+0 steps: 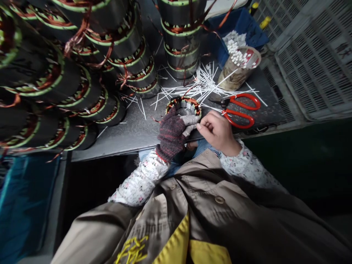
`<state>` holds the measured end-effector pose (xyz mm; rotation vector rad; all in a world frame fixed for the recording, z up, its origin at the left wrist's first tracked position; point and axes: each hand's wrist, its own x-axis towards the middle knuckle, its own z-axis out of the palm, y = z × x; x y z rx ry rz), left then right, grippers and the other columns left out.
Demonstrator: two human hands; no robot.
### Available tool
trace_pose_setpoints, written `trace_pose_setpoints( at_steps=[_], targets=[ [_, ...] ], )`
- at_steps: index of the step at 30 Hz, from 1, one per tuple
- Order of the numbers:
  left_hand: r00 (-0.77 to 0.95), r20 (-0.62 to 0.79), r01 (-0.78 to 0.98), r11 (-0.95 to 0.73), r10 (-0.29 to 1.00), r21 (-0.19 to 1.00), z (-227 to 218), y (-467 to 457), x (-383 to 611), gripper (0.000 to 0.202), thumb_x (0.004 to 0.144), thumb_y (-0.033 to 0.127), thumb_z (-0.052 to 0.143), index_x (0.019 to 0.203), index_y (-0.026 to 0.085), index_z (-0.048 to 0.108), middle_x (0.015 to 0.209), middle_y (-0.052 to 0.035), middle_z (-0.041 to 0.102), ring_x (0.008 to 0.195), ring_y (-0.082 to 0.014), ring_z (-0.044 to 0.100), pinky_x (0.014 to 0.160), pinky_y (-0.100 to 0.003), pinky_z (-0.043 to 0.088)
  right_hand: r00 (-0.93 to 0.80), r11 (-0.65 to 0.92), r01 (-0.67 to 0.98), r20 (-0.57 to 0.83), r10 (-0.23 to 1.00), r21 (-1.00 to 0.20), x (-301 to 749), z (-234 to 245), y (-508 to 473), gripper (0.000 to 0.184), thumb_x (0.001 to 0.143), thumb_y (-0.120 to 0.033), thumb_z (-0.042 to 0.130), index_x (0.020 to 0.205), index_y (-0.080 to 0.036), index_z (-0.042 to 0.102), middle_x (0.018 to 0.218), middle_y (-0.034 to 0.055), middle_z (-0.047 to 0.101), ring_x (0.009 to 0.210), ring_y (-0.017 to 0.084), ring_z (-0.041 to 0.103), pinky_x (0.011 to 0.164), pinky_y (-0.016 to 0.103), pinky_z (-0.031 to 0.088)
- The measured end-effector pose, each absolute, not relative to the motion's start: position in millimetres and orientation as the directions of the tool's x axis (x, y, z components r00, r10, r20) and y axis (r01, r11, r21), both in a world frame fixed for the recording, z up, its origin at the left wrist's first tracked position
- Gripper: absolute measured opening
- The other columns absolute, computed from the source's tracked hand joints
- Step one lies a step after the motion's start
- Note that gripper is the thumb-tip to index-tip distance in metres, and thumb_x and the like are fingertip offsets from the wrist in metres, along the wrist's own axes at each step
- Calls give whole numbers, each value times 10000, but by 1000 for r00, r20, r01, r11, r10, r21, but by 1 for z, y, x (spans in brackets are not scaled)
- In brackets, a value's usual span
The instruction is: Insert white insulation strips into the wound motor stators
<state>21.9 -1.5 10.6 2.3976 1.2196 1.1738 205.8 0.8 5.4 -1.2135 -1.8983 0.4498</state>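
Observation:
A motor stator (183, 105) with copper windings and a green rim lies at the near edge of the dark workbench (137, 128). My left hand (173, 130), in a dark knitted glove with pale fingertips, is wrapped round the stator's near side. My bare right hand (217, 130) is pinched closed beside the left fingertips, right at the stator's rim; whatever it pinches is too small to name.
Tall stacks of wound stators (82, 66) fill the left and back of the bench. Loose white strips (203, 82) are scattered behind the stator. Red-handled scissors (240, 110) lie to the right. A tub of white sleeves (239, 66) sits by a blue bin (242, 25). Grey crates (310, 55) stand far right.

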Motion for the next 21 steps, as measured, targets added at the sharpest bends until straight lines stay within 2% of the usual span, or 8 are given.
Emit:
trace_pose_setpoints(
  at_steps=[3, 5, 7, 10, 12, 15, 18, 21],
  targets=[
    [351, 555, 614, -633, 754, 472, 12, -2, 24, 280, 1041, 372, 466, 1050, 250, 718, 1133, -45, 776, 1140, -199, 715, 1112, -469, 540, -319, 520, 499, 412, 854, -693, 209, 26, -7, 294, 912, -252, 570, 622, -216, 533, 636, -9, 519, 572, 132, 475, 560, 307, 331],
    [337, 554, 631, -619, 761, 468, 13, -3, 26, 246, 1039, 339, 477, 1067, 243, 701, 1191, -57, 758, 1180, -200, 701, 1104, -475, 546, -345, 536, 353, 426, 836, -767, 215, 43, -12, 304, 947, -241, 542, 645, -214, 553, 638, -10, 529, 598, 133, 505, 576, 296, 372],
    [302, 570, 658, -600, 764, 455, 12, -3, 25, 202, 1025, 349, 523, 1083, 233, 678, 1246, -76, 731, 1192, -212, 694, 1054, -469, 575, -342, 515, 202, 433, 834, -833, 221, 55, -15, 281, 972, -297, 567, 707, -216, 614, 713, 5, 593, 682, 143, 565, 636, 292, 439],
    [321, 584, 672, -614, 745, 413, 8, -3, 19, 156, 995, 376, 578, 1030, 238, 642, 1265, -83, 706, 1182, -232, 692, 987, -452, 602, -444, 386, -15, 352, 824, -922, 229, 56, -17, 318, 980, -451, 589, 784, -216, 678, 829, 39, 667, 804, 172, 627, 729, 320, 505],
    [381, 586, 659, -655, 715, 370, 5, -2, 14, 142, 984, 384, 591, 981, 246, 626, 1165, -73, 725, 1130, -243, 706, 994, -463, 594, -512, 225, -120, 254, 821, -967, 232, 49, -21, 369, 975, -510, 588, 783, -207, 676, 782, 31, 662, 745, 161, 619, 692, 315, 506],
    [411, 611, 693, -667, 676, 272, 1, -3, 15, 160, 974, 397, 614, 964, 237, 613, 1007, -55, 733, 1029, -239, 727, 1035, -480, 569, -389, 116, -198, 187, 902, -973, 234, 42, -26, 385, 956, -489, 636, 701, -201, 626, 621, -21, 557, 595, 117, 513, 582, 273, 433],
    [407, 627, 763, -625, 664, 166, -4, -6, 29, 145, 990, 352, 600, 1001, 208, 602, 983, -52, 731, 1038, -220, 725, 1079, -476, 543, -221, 191, -287, 259, 940, -939, 223, 42, -13, 398, 933, -510, 666, 684, -212, 580, 601, -39, 473, 593, 111, 489, 595, 276, 449],
    [420, 599, 789, -600, 682, 129, -4, -12, 47, 150, 1004, 309, 570, 1070, 181, 611, 1067, -80, 739, 1118, -227, 707, 1140, -488, 497, -83, 320, -237, 347, 934, -917, 200, 36, 21, 416, 968, -584, 573, 752, -229, 564, 689, -28, 472, 684, 119, 553, 697, 302, 529]
  ],
)
